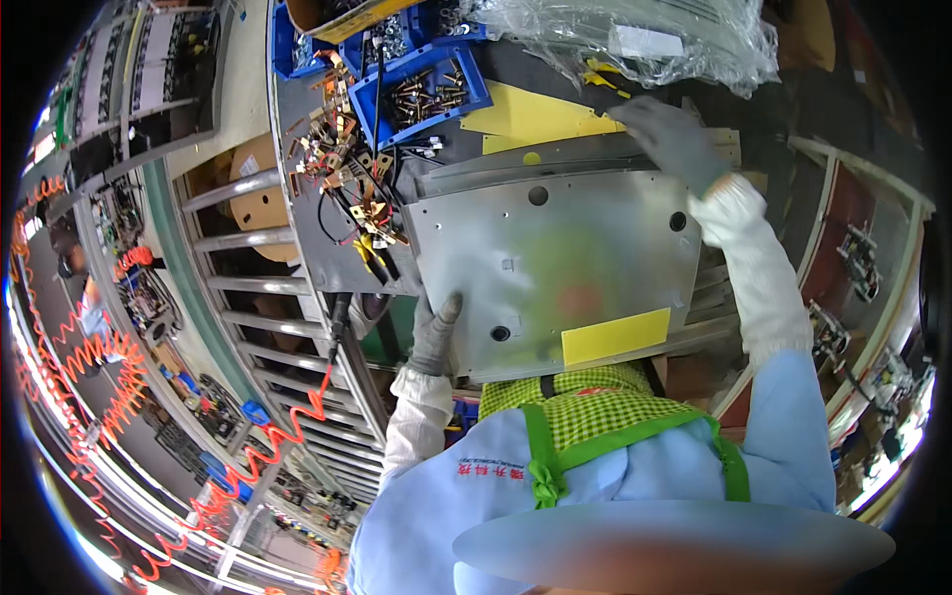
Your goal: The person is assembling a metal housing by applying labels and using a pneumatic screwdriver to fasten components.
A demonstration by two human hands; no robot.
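Note:
A wide, shiny metal panel (476, 248) with several round holes lies in front of my body, tilted slightly. A yellow rectangular sheet (615, 337) rests on its near right part. My left hand (434, 335), in a grey glove, grips the panel's near left edge with the thumb on top. My right hand (666, 141), also gloved in grey, reaches past the panel's far right corner, its fingers stretched out and apart from one another. Close to those fingertips are a larger yellow sheet (540, 114) and yellow-handled tools (601, 79). Whether the right fingers touch anything is hard to see.
Beyond the panel stand blue bins (416, 94) of bolts and small hardware. Copper-coloured parts and cables (342, 164) lie to their right and left. Clear plastic wrap (645, 45) covers something at the back. A roller conveyor (258, 238) runs at left, with red coiled hoses (263, 446) nearby.

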